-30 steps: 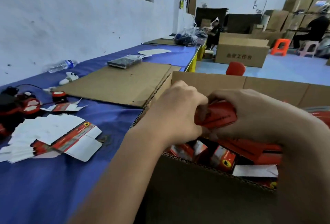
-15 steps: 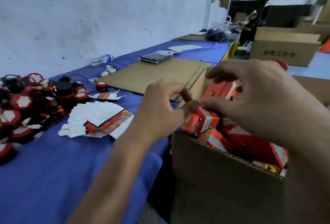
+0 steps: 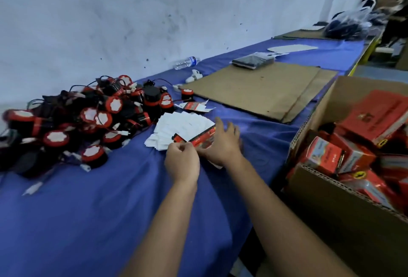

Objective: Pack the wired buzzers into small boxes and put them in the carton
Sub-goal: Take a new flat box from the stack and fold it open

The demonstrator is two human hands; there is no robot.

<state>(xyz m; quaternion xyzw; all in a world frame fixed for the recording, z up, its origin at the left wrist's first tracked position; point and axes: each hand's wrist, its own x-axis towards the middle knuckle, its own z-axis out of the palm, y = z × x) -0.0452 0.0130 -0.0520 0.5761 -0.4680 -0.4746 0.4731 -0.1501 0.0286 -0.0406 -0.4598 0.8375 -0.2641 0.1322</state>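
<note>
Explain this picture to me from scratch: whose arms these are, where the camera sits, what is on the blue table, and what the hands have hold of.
No machine here: a person wears a wide-angle camera on the head, looking forward and down, so the arms are their own. The blue table runs along a white wall. On its left lies a heap of wired buzzers, black and red with white labels. Beside the heap is a stack of flat boxes, not yet folded. The left hand pinches the near edge of the top flat box, while the right hand rests on it with spread fingers. On the right stands an open carton full of packed small boxes. Farther back lie a cardboard sheet and a water bottle.
</note>
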